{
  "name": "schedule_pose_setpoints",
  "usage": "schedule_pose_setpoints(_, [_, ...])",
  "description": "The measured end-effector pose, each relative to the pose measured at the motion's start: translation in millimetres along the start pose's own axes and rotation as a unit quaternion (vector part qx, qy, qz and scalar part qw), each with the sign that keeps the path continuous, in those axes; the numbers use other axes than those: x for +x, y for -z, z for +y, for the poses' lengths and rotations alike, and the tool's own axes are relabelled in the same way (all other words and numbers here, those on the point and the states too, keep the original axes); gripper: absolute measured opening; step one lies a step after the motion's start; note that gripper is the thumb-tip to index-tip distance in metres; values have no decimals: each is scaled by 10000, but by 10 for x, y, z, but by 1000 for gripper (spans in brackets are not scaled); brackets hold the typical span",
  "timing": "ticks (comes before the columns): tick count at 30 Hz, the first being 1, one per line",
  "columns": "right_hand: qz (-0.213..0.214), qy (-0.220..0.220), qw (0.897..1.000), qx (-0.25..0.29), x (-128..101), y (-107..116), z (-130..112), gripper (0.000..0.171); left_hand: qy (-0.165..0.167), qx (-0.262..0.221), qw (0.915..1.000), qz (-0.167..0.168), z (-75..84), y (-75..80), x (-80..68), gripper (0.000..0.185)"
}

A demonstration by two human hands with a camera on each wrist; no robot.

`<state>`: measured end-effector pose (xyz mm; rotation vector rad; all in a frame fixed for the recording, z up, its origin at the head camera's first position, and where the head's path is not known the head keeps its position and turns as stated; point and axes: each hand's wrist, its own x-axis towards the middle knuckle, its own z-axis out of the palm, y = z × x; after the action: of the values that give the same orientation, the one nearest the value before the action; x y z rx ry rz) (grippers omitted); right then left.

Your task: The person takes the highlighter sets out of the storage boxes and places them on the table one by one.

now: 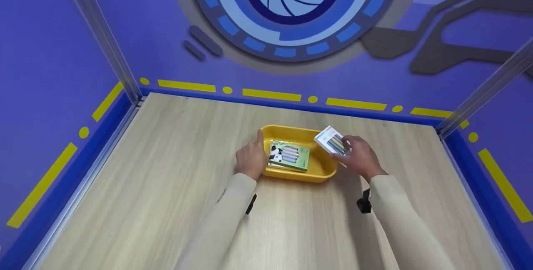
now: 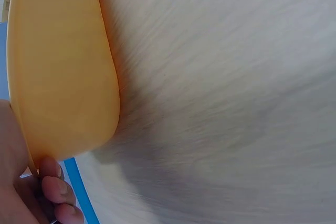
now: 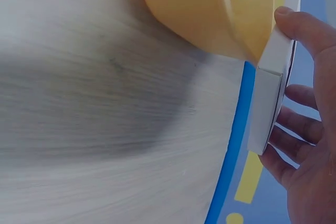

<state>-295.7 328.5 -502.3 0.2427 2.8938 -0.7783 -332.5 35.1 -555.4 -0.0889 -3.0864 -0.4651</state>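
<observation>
A yellow plastic basin sits on the wooden table. At its left end, my left hand grips the rim, fingers curled beneath it in the left wrist view and the index finger pointing forward along the edge. Inside the basin lies a green crayon box with a panda and pale sticks printed on it; a light edge shows under it. My right hand holds a white crayon box, tilted over the basin's right end, its printed front showing coloured sticks. In the right wrist view, thumb and fingers hold this box by its sides.
The pale wooden table extends around the basin. Blue-purple panels with yellow dashes stand at the back and both sides. Metal posts rise at the back corners. A black wrist device hangs by the right sleeve.
</observation>
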Motion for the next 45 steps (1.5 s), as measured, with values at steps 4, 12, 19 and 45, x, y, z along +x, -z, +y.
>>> schedule_pose_setpoints(4, [96,-43,9999,-94,-28,-26,58,87,79,5,9999,-108,2,-1,-14,68])
schedule_pose_setpoints(12, [204,-331,9992,-23,-60,-23,165,84,36,0,10000,-46,14,-6,-17,68])
schedule_pose_setpoints(19, [330,-560,9978,-95,-85,-29,259,89,49,-15,10000,19,21,4,-20,66])
schedule_pose_setpoints(45, [633,-981,9923,-413,-98,-350,394,84,160,-34,9998,-115,19,-4,2,67])
